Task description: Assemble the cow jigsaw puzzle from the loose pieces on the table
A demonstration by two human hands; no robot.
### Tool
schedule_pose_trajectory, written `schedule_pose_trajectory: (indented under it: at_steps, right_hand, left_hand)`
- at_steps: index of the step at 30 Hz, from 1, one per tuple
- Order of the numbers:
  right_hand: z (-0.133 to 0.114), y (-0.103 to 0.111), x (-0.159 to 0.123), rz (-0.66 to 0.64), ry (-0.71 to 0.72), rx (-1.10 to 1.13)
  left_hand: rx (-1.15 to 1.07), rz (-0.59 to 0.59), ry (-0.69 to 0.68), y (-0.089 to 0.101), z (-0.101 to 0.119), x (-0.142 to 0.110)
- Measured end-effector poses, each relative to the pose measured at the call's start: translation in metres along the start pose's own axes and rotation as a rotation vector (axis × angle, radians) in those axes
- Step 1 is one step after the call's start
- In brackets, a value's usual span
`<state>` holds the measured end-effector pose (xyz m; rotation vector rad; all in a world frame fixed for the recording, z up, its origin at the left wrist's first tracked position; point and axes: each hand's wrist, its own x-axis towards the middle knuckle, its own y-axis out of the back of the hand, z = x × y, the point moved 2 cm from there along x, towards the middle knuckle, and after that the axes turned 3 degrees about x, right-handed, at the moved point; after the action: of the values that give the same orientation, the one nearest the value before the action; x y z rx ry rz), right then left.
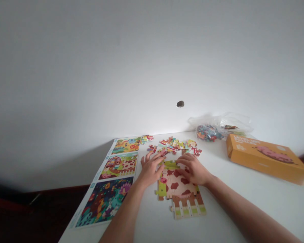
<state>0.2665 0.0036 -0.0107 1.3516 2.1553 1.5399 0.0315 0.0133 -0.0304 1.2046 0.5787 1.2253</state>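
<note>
A partly joined jigsaw puzzle (176, 185) lies on the white table, showing a brown-spotted cow, green grass and a white fence. My left hand (150, 168) rests at its upper left edge, fingers spread and stretched toward the loose pieces. Across the puzzle's upper right part lies my right hand (194, 168), its thumb apart from its fingers and its fingertips on the green top edge. That hand covers some of the pieces below it, and I see nothing lifted in it. Just beyond both hands are several loose puzzle pieces (176, 144) in a scattered group.
A reference sheet (138, 165) with three printed pictures lies along the table's left side. At the back right sit clear plastic bags (209, 132) of pieces. An orange puzzle box (266, 158) stands on the right. Behind the table rises a white wall (152, 67) with a small hole.
</note>
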Motion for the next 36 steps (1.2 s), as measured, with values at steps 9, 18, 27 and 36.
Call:
schedule_pose_trajectory:
  at_steps: [9,18,27,36]
  right_hand:
    - [0.029,-0.005,-0.002,0.011,-0.273,-0.189]
    - [0.041,0.0,-0.004,0.168,-0.582,-0.284]
    - [0.046,0.003,0.0,0.207,-0.51,-0.225]
    - [0.039,-0.009,0.007,-0.078,-0.393,-0.215]
  left_hand:
    - [0.059,0.076,0.147,0.0,-0.007,0.001]
    - [0.052,0.023,0.109,0.001,-0.003,-0.001]
    - [0.03,-0.05,0.028,0.004,0.007,-0.005]
    - [0.014,-0.068,-0.01,0.005,0.013,-0.007]
